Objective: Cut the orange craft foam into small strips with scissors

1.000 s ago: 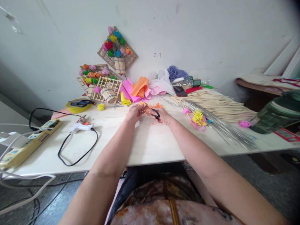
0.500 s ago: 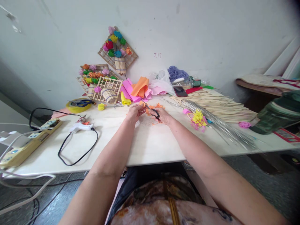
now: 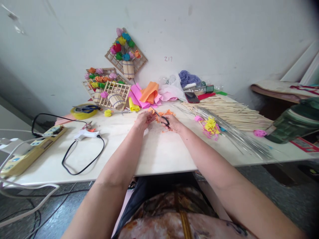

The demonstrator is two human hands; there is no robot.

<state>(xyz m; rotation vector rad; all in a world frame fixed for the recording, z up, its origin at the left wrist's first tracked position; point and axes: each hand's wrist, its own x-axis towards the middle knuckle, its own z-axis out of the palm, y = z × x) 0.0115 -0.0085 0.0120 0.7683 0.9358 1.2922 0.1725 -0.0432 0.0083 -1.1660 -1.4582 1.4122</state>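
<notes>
My right hand [image 3: 173, 122] is closed around the black handles of a pair of scissors [image 3: 164, 121], whose blades point up and left. Between the fingers of my left hand [image 3: 145, 119] is a small orange crepe paper piece [image 3: 151, 110], pinched at its lower part. The scissor blades reach right beside this piece; whether they touch it I cannot tell. Loose orange paper scraps [image 3: 167, 113] lie on the white table [image 3: 164, 156] behind and under my hands. Rolled orange crepe paper [image 3: 150, 93] rests farther back, over pink sheets [image 3: 138, 94].
On the left are a white glue gun [image 3: 86, 134], a power strip [image 3: 32, 151], and blue scissors [image 3: 87, 109] on yellow tape [image 3: 83, 114]. Flower panels [image 3: 128, 69] lean at the wall. Bamboo sticks [image 3: 224, 111], silver wires [image 3: 234, 139] and a green bottle [image 3: 294, 122] occupy the right.
Both hands stay almost in place. The scissors and orange piece show hardly any shift, and the whole view has moved only very slightly.
</notes>
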